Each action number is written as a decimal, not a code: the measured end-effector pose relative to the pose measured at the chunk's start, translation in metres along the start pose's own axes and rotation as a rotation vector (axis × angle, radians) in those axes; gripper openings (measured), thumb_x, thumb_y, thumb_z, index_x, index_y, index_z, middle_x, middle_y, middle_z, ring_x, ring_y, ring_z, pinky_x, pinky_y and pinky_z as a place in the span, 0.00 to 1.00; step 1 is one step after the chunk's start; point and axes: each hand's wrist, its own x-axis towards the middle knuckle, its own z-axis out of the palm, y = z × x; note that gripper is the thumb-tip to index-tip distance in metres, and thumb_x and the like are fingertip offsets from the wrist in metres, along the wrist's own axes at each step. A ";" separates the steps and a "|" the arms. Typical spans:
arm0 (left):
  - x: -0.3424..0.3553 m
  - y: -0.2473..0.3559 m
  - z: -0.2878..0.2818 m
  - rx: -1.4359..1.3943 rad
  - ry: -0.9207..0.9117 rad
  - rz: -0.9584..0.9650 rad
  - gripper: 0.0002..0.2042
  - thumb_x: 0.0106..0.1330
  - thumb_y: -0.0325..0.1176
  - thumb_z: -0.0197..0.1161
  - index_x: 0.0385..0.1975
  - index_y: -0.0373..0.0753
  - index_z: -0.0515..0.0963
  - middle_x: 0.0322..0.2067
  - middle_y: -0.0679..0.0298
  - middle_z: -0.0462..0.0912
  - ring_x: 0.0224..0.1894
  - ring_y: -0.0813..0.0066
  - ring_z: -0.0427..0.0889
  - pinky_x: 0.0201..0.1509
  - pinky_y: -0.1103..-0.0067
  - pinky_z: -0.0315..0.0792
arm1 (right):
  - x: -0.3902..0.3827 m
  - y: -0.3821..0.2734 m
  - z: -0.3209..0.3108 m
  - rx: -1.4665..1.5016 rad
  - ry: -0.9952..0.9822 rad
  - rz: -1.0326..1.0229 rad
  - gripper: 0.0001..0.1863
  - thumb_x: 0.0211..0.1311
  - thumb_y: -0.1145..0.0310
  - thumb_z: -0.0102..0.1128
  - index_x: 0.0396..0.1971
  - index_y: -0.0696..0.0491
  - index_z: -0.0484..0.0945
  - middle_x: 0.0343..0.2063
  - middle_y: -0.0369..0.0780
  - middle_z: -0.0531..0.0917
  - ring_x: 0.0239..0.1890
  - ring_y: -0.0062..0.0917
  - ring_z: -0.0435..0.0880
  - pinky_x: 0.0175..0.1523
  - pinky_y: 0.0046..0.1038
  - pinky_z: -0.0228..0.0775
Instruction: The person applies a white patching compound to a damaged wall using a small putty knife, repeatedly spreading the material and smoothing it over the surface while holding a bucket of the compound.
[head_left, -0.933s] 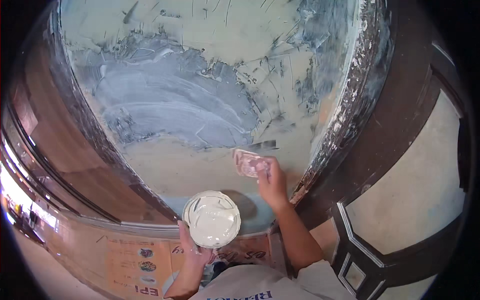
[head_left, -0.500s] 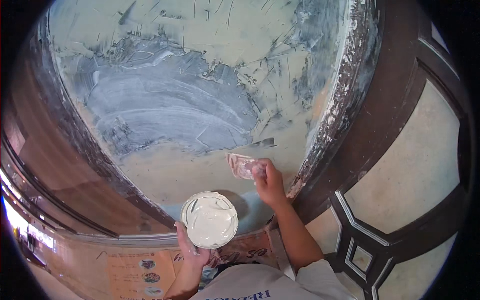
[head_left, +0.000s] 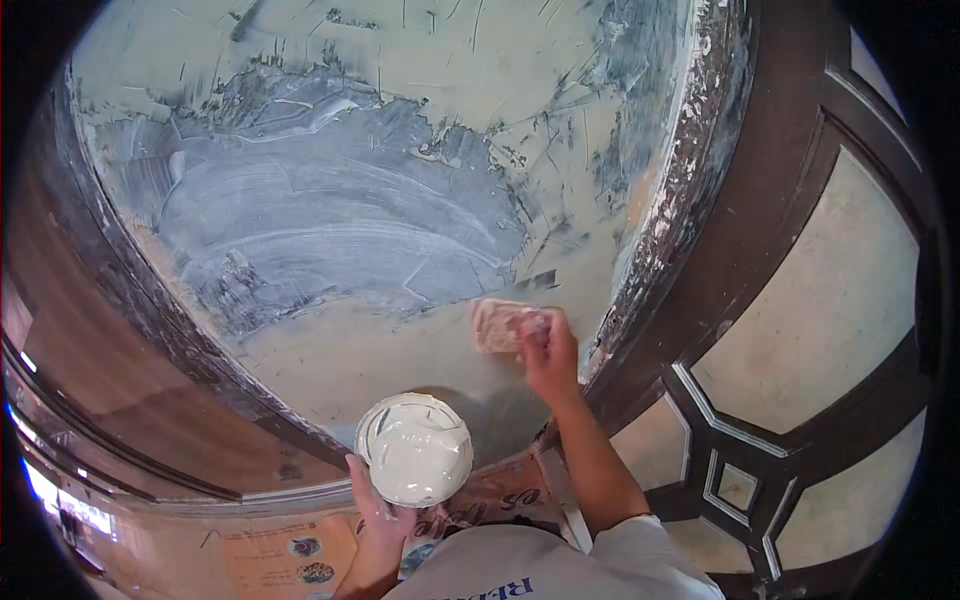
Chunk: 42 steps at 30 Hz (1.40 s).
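The round container (head_left: 418, 455) of white paste is held at its near-left side by the left hand (head_left: 384, 512), while the flat, smeared spreader (head_left: 496, 326) is clamped in the right hand (head_left: 553, 357), apart from the left and beyond the container.

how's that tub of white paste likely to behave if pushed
The tub is probably heavy for its size: thick-looking white paste covers most of its opening. It could tip if pushed, since the left hand shows only at its lower left.
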 end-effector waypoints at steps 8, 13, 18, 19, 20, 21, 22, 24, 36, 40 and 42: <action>0.009 0.016 -0.011 -0.058 0.025 -0.045 0.33 0.72 0.60 0.41 0.67 0.41 0.61 0.65 0.57 0.66 0.65 0.58 0.69 0.68 0.61 0.63 | -0.014 0.017 -0.016 0.559 0.347 0.411 0.13 0.67 0.63 0.59 0.44 0.53 0.71 0.33 0.35 0.82 0.30 0.19 0.80 0.31 0.23 0.72; 0.016 0.027 -0.014 -0.016 -0.035 -0.069 0.33 0.72 0.60 0.42 0.67 0.41 0.61 0.66 0.57 0.65 0.64 0.58 0.69 0.68 0.61 0.64 | -0.015 -0.013 0.028 0.135 -0.147 0.072 0.15 0.64 0.59 0.62 0.37 0.55 0.73 0.30 0.37 0.83 0.33 0.22 0.82 0.36 0.27 0.73; 0.020 0.033 -0.035 -0.009 -0.006 -0.092 0.34 0.71 0.61 0.42 0.67 0.41 0.61 0.65 0.57 0.66 0.64 0.58 0.69 0.68 0.61 0.64 | -0.013 0.007 0.024 -0.124 0.113 0.049 0.15 0.66 0.59 0.60 0.39 0.55 0.72 0.34 0.39 0.82 0.34 0.22 0.82 0.36 0.28 0.74; 0.019 0.037 -0.037 -0.007 -0.005 -0.090 0.34 0.71 0.61 0.42 0.67 0.41 0.61 0.65 0.57 0.66 0.64 0.58 0.69 0.68 0.61 0.64 | -0.013 -0.003 0.018 0.194 0.287 0.199 0.13 0.66 0.61 0.59 0.40 0.55 0.72 0.35 0.38 0.82 0.34 0.22 0.82 0.36 0.28 0.74; 0.019 0.040 -0.037 -0.003 -0.019 -0.089 0.34 0.71 0.61 0.42 0.67 0.41 0.61 0.65 0.56 0.66 0.64 0.58 0.69 0.68 0.61 0.64 | -0.014 -0.012 0.013 0.514 0.462 0.346 0.11 0.67 0.62 0.58 0.41 0.54 0.73 0.36 0.37 0.81 0.34 0.22 0.82 0.36 0.27 0.74; 0.018 0.043 -0.037 0.000 -0.033 -0.088 0.34 0.71 0.61 0.42 0.67 0.41 0.61 0.65 0.56 0.66 0.64 0.58 0.69 0.68 0.61 0.64 | -0.017 -0.014 0.010 0.516 0.465 0.344 0.11 0.67 0.62 0.58 0.41 0.54 0.73 0.36 0.37 0.81 0.34 0.22 0.82 0.36 0.27 0.74; 0.018 0.046 -0.037 0.002 -0.036 -0.087 0.34 0.71 0.61 0.42 0.67 0.41 0.61 0.65 0.56 0.66 0.64 0.58 0.69 0.68 0.61 0.64 | -0.021 -0.015 0.009 0.529 0.451 0.344 0.10 0.67 0.63 0.58 0.41 0.54 0.73 0.36 0.37 0.82 0.35 0.21 0.82 0.37 0.27 0.74; 0.018 0.049 -0.037 0.056 0.001 -0.072 0.34 0.71 0.62 0.43 0.66 0.41 0.62 0.64 0.56 0.67 0.64 0.59 0.69 0.68 0.61 0.64 | -0.033 -0.016 0.014 0.536 0.450 0.349 0.09 0.67 0.65 0.57 0.41 0.53 0.74 0.36 0.36 0.82 0.35 0.21 0.82 0.37 0.26 0.74; 0.013 0.061 -0.039 0.169 -0.018 -0.035 0.32 0.72 0.61 0.41 0.65 0.41 0.63 0.63 0.57 0.68 0.63 0.59 0.71 0.66 0.62 0.67 | -0.011 0.030 0.010 0.460 0.697 0.263 0.15 0.69 0.67 0.54 0.52 0.54 0.69 0.41 0.37 0.80 0.36 0.21 0.81 0.39 0.25 0.75; 0.014 0.057 -0.048 0.079 0.036 -0.093 0.32 0.73 0.60 0.38 0.66 0.40 0.62 0.63 0.57 0.68 0.63 0.61 0.70 0.67 0.63 0.66 | -0.013 0.036 -0.014 0.610 0.649 0.203 0.12 0.71 0.69 0.51 0.51 0.55 0.69 0.40 0.36 0.79 0.35 0.19 0.80 0.36 0.22 0.75; 0.012 0.052 -0.048 0.155 -0.049 -0.008 0.33 0.72 0.60 0.39 0.66 0.39 0.61 0.63 0.57 0.67 0.63 0.61 0.70 0.67 0.63 0.66 | -0.015 -0.002 0.000 0.393 0.368 0.266 0.11 0.69 0.70 0.51 0.49 0.54 0.69 0.40 0.35 0.79 0.34 0.19 0.80 0.36 0.23 0.75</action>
